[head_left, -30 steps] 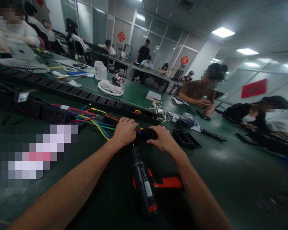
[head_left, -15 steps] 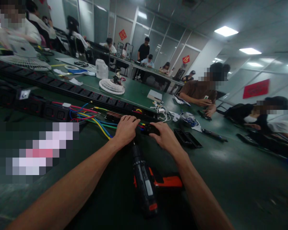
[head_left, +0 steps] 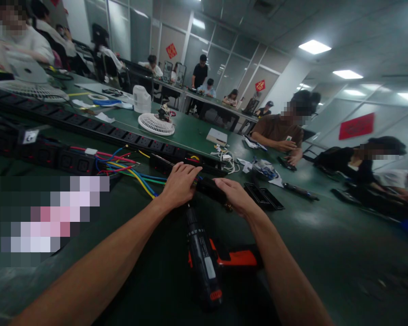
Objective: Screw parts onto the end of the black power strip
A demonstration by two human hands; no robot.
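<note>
My right hand (head_left: 236, 195) is closed round a black box-like part (head_left: 211, 189) in the middle of the view. My left hand (head_left: 181, 184) bends over the near end of the same part, its fingers close together; what lies under the palm is hidden. Left of it, blue, green, yellow and red wires (head_left: 138, 174) run out of a black socket strip (head_left: 76, 162). A cordless drill (head_left: 202, 253), black and orange, lies between my forearms, its tip just below my left hand.
Behind my hands stretches a long black power strip (head_left: 112, 131). Black frames (head_left: 265, 195) lie to the right. Farther back are a white fan grille (head_left: 156, 124), a white plastic housing (head_left: 142, 98) and bundled white cables (head_left: 227, 158). Several people sit around the green table (head_left: 326, 244).
The black part between my hands has turned and now shows a longer flat side. Copper-coloured strips seen left of my left hand are now covered or turned away. The view has shifted slightly.
</note>
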